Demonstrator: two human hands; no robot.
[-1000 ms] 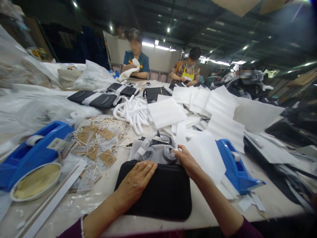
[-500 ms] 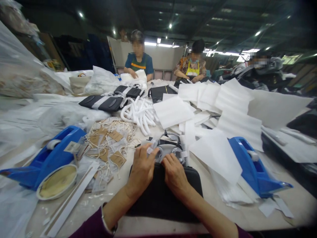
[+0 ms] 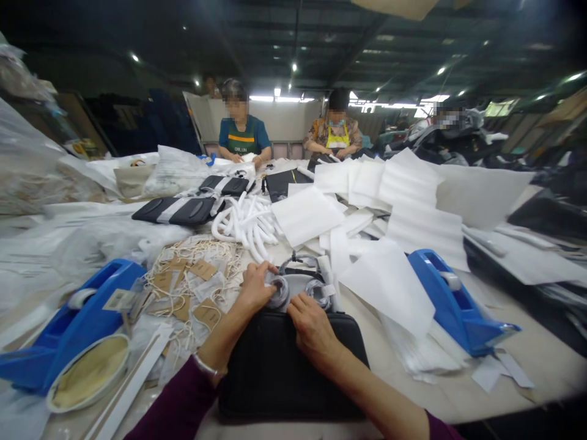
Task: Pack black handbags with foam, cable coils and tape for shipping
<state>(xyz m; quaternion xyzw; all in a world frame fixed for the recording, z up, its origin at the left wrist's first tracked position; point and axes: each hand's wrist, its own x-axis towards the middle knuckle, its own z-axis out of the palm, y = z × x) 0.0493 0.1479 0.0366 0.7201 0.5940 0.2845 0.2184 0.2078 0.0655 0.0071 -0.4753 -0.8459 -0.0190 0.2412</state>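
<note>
A black case (image 3: 293, 373) lies flat at the table's near edge. Beyond its far edge are a grey piece with wrapped grey coils (image 3: 279, 292) and a black handle (image 3: 298, 263). My left hand (image 3: 257, 286) is at the left coil, its fingers bent over it; whether they grip it is hidden. My right hand (image 3: 312, 324) is closed at the middle of the case's far edge, fingertips near the grey piece, and what it pinches is too small to tell.
Blue tape dispensers stand left (image 3: 77, 324) and right (image 3: 458, 305). Tags with strings (image 3: 206, 269), white tubes (image 3: 247, 226), foam sheets (image 3: 307, 214) and wrapped black cases (image 3: 178, 209) cover the table. Two people (image 3: 244, 137) work across it.
The view has shifted, so most things sit further left. My left hand has moved left off the case's far edge to the left coil. My right hand stays at that edge.
</note>
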